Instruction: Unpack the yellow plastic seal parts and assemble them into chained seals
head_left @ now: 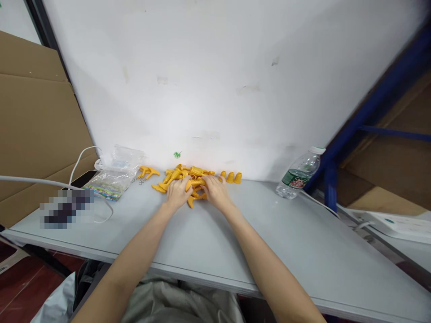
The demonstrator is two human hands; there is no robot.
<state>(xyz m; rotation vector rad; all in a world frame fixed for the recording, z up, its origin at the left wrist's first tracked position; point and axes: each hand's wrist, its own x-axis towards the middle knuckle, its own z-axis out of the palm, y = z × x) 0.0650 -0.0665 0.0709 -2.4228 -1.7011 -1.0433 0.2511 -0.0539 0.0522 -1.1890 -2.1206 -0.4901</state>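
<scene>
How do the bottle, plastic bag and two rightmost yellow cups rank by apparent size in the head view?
1. Plastic bag
2. Bottle
3. Rightmost yellow cup and neighbouring cup: too alike to rank

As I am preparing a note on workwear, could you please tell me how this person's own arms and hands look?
The left hand and right hand are bare, without gloves. No sleeve shows on the left forearm or right forearm, nor any watch, bracelet or cable on the wrists. Greyish cloth shows between the arms.
</scene>
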